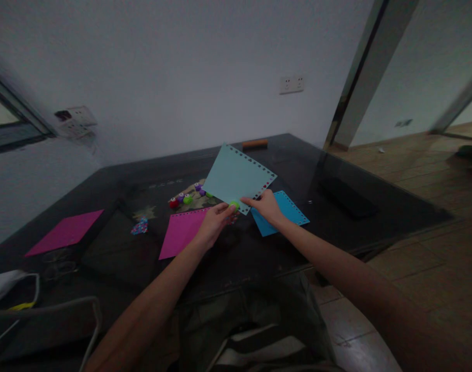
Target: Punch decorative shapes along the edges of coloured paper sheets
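Observation:
A pale blue sheet of paper (236, 175) is held tilted above the dark table, with rows of small punched holes along two edges. My left hand (216, 222) is closed on a small green craft punch (234, 205) at the sheet's near edge. My right hand (267, 206) pinches the same sheet by its right edge, forefinger pointing towards the punch. Under the hands lie a pink sheet (181, 235) with holes along its top and a brighter blue sheet (286, 209) with holes on its right side. Several small red, purple and green punches (180, 198) rest behind my left hand.
Another pink sheet (67, 232) lies at the left, with a small colourful patterned piece (140, 226) nearer the middle. A brown cylinder (255, 144) is at the table's back edge. A dark flat object (348, 197) lies at right, a white object (3, 287) at far left.

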`<state>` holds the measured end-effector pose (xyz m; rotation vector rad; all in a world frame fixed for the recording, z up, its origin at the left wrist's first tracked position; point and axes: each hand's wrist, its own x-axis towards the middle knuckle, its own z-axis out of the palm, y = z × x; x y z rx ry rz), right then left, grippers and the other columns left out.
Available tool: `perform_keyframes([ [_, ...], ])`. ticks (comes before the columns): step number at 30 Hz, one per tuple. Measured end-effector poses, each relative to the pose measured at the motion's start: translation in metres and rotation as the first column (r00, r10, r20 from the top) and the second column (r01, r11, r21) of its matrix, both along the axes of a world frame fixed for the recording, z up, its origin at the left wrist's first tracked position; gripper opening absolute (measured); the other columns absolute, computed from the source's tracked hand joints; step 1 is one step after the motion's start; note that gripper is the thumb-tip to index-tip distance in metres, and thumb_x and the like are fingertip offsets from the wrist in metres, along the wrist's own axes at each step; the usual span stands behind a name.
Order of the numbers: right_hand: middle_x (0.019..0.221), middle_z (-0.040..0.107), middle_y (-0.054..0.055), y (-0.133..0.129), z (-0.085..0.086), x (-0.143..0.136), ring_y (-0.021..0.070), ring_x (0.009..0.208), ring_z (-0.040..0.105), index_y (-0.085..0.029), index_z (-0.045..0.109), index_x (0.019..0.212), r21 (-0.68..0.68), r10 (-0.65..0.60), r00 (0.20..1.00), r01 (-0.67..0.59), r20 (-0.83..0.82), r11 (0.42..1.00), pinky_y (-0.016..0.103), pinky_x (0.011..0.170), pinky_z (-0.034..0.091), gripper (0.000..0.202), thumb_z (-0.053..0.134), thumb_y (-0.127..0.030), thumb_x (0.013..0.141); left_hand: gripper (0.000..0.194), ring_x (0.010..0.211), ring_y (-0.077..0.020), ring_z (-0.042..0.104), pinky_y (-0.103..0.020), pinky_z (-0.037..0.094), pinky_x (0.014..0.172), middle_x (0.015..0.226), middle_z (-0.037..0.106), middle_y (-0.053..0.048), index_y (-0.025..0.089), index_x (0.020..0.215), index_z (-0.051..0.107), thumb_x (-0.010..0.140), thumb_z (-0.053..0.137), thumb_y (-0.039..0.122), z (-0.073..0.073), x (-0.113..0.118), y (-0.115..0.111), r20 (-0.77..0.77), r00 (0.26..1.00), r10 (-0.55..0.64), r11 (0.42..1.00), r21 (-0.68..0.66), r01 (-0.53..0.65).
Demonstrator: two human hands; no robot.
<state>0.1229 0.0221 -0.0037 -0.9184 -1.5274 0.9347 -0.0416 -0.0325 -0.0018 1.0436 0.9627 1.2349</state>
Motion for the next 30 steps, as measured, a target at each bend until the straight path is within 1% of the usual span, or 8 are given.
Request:
perform_keyframes([
  [3, 0.082, 0.071, 0.006, 0.0008, -0.0017, -0.0001, 0.0220, 0.076, 0.064, -0.017, 0.066, 0.075, 0.009, -0.007, 1.000, 0.007, -0.013, 1.000, 0.035, 0.074, 0.050, 0.022, 0.074, -0.032, 0.061, 0.021, 0.072, -0.0143, 0.060, -0.024, 0.045, 0.065, 0.074, 0.064, -0.003, 0.015, 0.075, 0.066, 0.067, 0.075, 0.032, -0.0013, 0.0001, 0.0005, -0.013, 1.000, 0.008, 1.000, 0.004, -0.008],
  [11, 0.081, 0.071, 0.007, -0.0006, -0.0015, -0.0019, 0.0225, 0.077, 0.064, -0.016, 0.066, 0.073, -0.010, -0.015, 1.000, 0.014, -0.013, 1.000, 0.036, 0.075, 0.049, 0.020, 0.074, -0.029, 0.061, 0.015, 0.070, -0.0144, 0.058, -0.026, 0.046, 0.068, 0.071, 0.062, -0.002, 0.016, 0.070, 0.065, 0.068, 0.074, 0.028, 0.0001, 0.0012, -0.0005, -0.019, 0.999, 0.044, 0.999, 0.007, -0.044],
  [16, 0.080, 0.071, 0.007, -0.0014, -0.0007, -0.0029, 0.0234, 0.078, 0.064, -0.017, 0.067, 0.073, -0.013, -0.016, 1.000, 0.016, -0.007, 1.000, 0.037, 0.077, 0.049, 0.018, 0.074, -0.029, 0.061, 0.015, 0.066, -0.0128, 0.057, -0.027, 0.045, 0.068, 0.070, 0.060, 0.000, 0.017, 0.069, 0.064, 0.068, 0.074, 0.028, -0.0015, 0.0009, -0.0007, -0.030, 0.999, 0.043, 0.999, 0.022, -0.042],
  [20, 0.081, 0.071, 0.007, -0.0012, -0.0011, -0.0034, 0.0231, 0.077, 0.064, -0.016, 0.067, 0.074, -0.018, -0.026, 1.000, 0.026, -0.012, 1.000, 0.037, 0.077, 0.049, 0.019, 0.074, -0.029, 0.061, 0.017, 0.064, -0.0122, 0.057, -0.027, 0.044, 0.067, 0.070, 0.061, 0.000, 0.017, 0.072, 0.064, 0.068, 0.074, 0.031, -0.0048, -0.0004, 0.0008, -0.049, 0.998, 0.036, 0.999, 0.031, -0.035],
  [25, 0.080, 0.071, 0.007, -0.0002, -0.0030, -0.0043, 0.0214, 0.074, 0.064, -0.015, 0.066, 0.075, -0.048, -0.023, 0.999, 0.021, -0.036, 0.999, 0.036, 0.074, 0.049, 0.021, 0.074, -0.029, 0.062, 0.020, 0.064, -0.0118, 0.057, -0.026, 0.044, 0.065, 0.072, 0.061, 0.000, 0.017, 0.074, 0.065, 0.067, 0.075, 0.033, -0.0051, 0.0000, 0.0015, -0.047, 0.998, 0.036, 0.999, 0.030, -0.034],
  [30, 0.078, 0.071, 0.007, 0.0004, -0.0037, -0.0052, 0.0201, 0.071, 0.063, -0.014, 0.066, 0.074, -0.051, -0.040, 0.999, 0.039, -0.025, 0.998, 0.035, 0.072, 0.049, 0.021, 0.074, -0.029, 0.061, 0.024, 0.064, -0.0113, 0.056, -0.025, 0.044, 0.065, 0.071, 0.060, 0.000, 0.017, 0.074, 0.063, 0.066, 0.075, 0.035, -0.0049, -0.0001, 0.0017, -0.057, 0.998, 0.037, 0.999, 0.031, -0.036],
])
